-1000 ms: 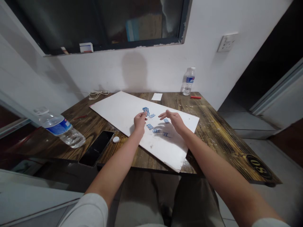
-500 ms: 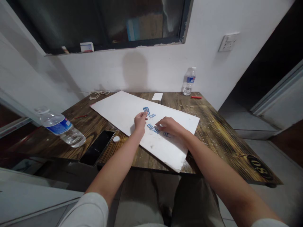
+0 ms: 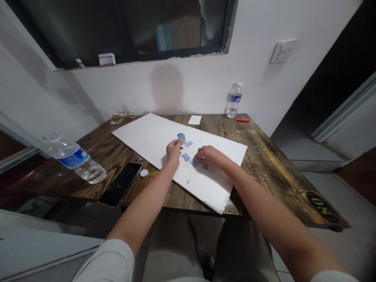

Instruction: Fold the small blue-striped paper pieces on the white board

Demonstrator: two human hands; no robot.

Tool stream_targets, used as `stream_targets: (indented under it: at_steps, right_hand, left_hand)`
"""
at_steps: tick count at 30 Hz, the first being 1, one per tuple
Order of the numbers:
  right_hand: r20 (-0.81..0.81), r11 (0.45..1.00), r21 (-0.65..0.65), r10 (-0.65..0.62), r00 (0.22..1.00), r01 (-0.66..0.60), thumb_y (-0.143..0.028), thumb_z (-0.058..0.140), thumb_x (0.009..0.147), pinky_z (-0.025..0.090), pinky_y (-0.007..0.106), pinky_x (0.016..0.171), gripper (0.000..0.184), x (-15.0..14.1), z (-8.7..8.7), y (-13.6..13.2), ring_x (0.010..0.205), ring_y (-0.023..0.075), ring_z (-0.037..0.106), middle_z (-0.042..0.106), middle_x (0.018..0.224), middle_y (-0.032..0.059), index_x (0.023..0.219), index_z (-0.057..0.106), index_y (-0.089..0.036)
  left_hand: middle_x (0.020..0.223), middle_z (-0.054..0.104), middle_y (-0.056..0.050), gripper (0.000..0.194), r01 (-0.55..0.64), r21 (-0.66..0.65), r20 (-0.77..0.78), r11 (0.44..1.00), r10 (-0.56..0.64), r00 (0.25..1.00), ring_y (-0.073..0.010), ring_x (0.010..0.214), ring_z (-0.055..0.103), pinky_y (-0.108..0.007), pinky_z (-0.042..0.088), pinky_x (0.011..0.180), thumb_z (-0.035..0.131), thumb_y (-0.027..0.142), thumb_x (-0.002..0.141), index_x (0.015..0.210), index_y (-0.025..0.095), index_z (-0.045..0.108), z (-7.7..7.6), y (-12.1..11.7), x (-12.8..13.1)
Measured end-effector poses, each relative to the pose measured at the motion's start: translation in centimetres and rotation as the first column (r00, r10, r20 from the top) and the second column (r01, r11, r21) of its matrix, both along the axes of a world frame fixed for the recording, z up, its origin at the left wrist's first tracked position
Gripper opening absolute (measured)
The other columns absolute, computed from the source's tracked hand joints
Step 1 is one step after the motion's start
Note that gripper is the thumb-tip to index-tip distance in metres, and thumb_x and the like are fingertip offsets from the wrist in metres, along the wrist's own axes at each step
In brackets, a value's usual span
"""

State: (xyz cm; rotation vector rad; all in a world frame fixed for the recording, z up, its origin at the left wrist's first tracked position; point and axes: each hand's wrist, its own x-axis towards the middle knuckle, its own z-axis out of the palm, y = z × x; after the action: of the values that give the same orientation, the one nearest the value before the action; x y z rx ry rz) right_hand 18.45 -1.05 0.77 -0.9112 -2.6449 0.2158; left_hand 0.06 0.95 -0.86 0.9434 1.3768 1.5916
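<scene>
A white board (image 3: 152, 135) lies slantwise on the wooden table (image 3: 276, 172). Several small blue-striped paper pieces (image 3: 189, 153) are scattered near its middle. My left hand (image 3: 174, 150) is curled, its fingertips pinched at a small bunch of blue pieces (image 3: 181, 137). My right hand (image 3: 207, 156) rests on the board with fingers bent down onto the pieces near a blue piece (image 3: 194, 162); another piece (image 3: 206, 167) shows under its wrist.
A water bottle (image 3: 75, 158) lies at the left, beside a black phone (image 3: 120, 183) and a white cap (image 3: 143, 172). A second bottle (image 3: 234, 100) stands by the wall with a red marker (image 3: 243, 120), a paper slip (image 3: 194, 120) and a coiled cable (image 3: 122, 116).
My right hand dropped from hovering open above the pieces down onto the board and slid slightly left, fingers curled. The left hand stayed put.
</scene>
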Motion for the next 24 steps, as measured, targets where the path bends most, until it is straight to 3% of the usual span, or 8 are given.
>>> stream_targets:
  at_steps: [6,14,19,24]
  right_hand:
    - [0.104,0.994,0.101,0.039,0.994,-0.049,-0.015,0.057,0.086,0.032,0.029,0.067,0.017,-0.05,0.37,-0.67,0.074,0.0166,0.054,0.066,0.082,0.0060,0.076,0.070,-0.020]
    - [0.200,0.988,0.147,0.009,0.980,-0.039,-0.018,0.051,0.091,0.032,0.029,0.068,0.019,-0.40,0.72,-1.03,0.075,0.0158,0.054,0.066,0.086,0.0071,0.084,0.069,-0.018]
    - [0.168,0.995,0.096,0.003,0.986,-0.020,-0.020,0.052,0.091,0.035,0.029,0.070,0.020,-0.20,0.48,-0.93,0.081,0.0182,0.057,0.066,0.093,0.0081,0.093,0.072,-0.020]
    - [0.073,0.991,-0.059,-0.116,0.991,0.121,-0.018,0.062,0.084,0.039,0.030,0.076,0.021,-0.19,0.10,-0.63,0.094,0.0215,0.057,0.065,0.105,0.0090,0.102,0.072,-0.021]
  left_hand:
    - [0.061,0.050,0.002,0.022,0.005,0.001,-0.015,1.000,-0.005,1.000,-0.0061,0.050,0.039,-0.017,0.025,0.043,0.068,0.037,0.073,0.077,0.016,0.064,-0.04,-0.03,-0.06]
    - [0.059,0.049,0.003,0.021,-0.002,-0.016,-0.024,1.000,0.002,1.000,-0.0055,0.047,0.038,-0.018,0.024,0.042,0.067,0.037,0.074,0.077,0.017,0.063,-0.07,0.05,-0.01]
    - [0.060,0.050,0.003,0.020,-0.002,-0.017,-0.017,1.000,0.002,1.000,-0.0056,0.048,0.038,-0.018,0.024,0.043,0.068,0.036,0.074,0.076,0.017,0.063,0.03,0.00,-0.04]
    - [0.061,0.051,0.002,0.019,0.003,-0.009,0.003,1.000,-0.003,1.000,-0.0063,0.050,0.040,-0.018,0.023,0.043,0.067,0.035,0.074,0.075,0.017,0.062,0.01,-0.08,-0.04]
